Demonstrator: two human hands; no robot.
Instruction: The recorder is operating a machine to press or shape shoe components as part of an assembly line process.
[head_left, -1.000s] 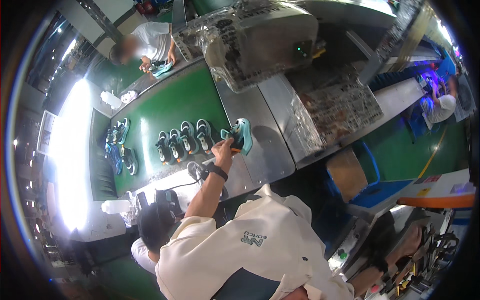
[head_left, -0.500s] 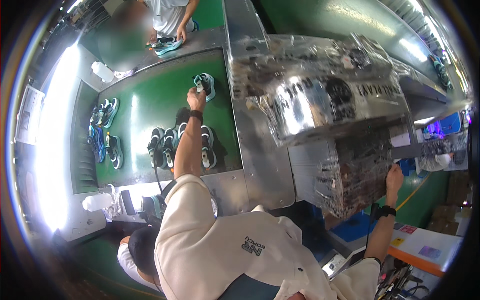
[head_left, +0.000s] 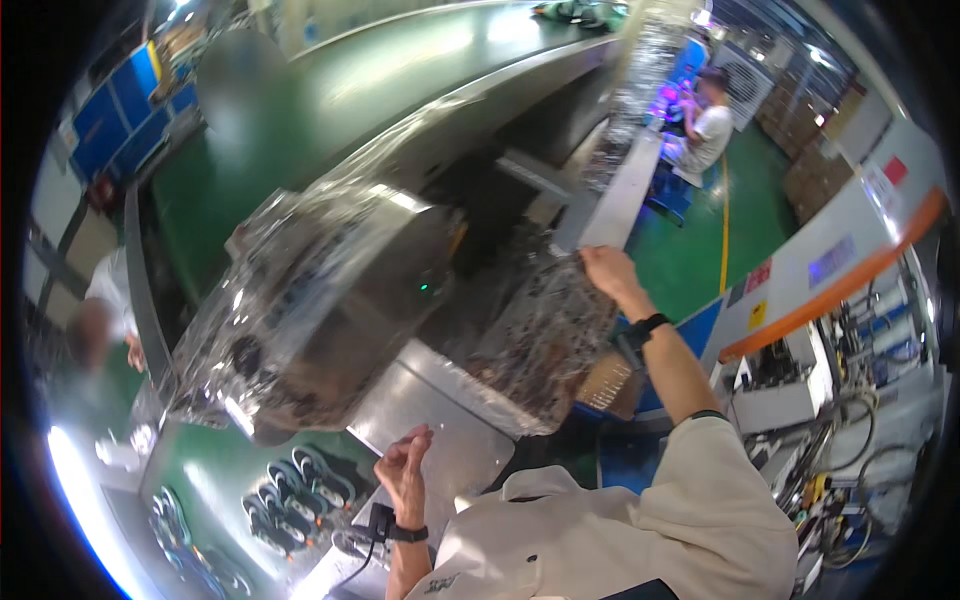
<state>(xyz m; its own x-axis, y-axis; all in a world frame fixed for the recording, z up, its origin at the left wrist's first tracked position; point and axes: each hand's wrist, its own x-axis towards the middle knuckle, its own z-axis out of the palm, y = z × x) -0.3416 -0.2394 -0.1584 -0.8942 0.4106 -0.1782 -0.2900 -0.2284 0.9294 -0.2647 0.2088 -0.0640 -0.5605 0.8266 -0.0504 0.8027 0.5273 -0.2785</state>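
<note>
My left hand (head_left: pixel 405 465) is raised at the front of the metal counter, its fingers bent and pressed together, with nothing seen in them. Beyond it stands a machine housing (head_left: pixel 330 310) wrapped in clear, shiny plastic film, with a small green light on it. To its right is a lower box (head_left: pixel 540 340), also wrapped in film. My right hand (head_left: pixel 610 275) is closed at the far right edge of this box; its fingertips are partly hidden. Several dark sports shoes (head_left: pixel 290 495) with light soles stand on the green surface left of my left hand.
More shoes (head_left: pixel 170 520) lie farther left, near a bright lamp (head_left: pixel 90 520). A green conveyor belt (head_left: pixel 410 60) runs behind the housing. At right are a white panel with an orange edge (head_left: pixel 840 290) and cables. A seated person (head_left: pixel 705 130) works at far right; another person (head_left: pixel 115 290) is at left.
The view has swung right. My left hand has drawn back from the shoe it held over the green surface and is now near my body. My right hand remains by the lower wrapped box.
</note>
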